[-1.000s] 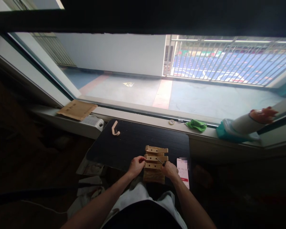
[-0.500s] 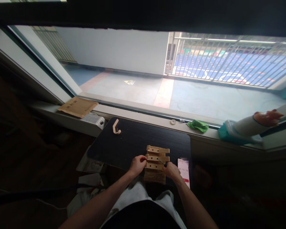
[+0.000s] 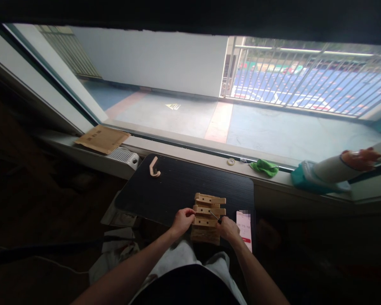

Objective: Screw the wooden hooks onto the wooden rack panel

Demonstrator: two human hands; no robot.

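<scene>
Black table [image 3: 174, 182]: it stands by the pale windowsill [image 3: 190, 154], and we work along its near side.
Wooden pieces [image 3: 205, 210]: we count three, one behind another on a brown base [image 3: 205, 236], near and right of the table's middle.
Dark spots [image 3: 202, 210]: two on each piece, six altogether; too small to tell whether hollow or filled.
Left hand [image 3: 184, 220]: fingertips gather at the left ends of the pieces; we cannot tell whether they clamp or only steady.
Right hand [image 3: 227, 228]: fingers wrap one thin tool [image 3: 213, 216], its tip at the middle piece's right spot.
Progress: we judge the middle piece is in hand; three sit on the base, and what is left on them we cannot tell.
Hook-shaped piece [image 3: 153, 168]: one, untouched, far left.
Phone [image 3: 243, 231]: one, just right of our right hand.
Green cloth [image 3: 265, 168]: one, far right, on the sill.
</scene>
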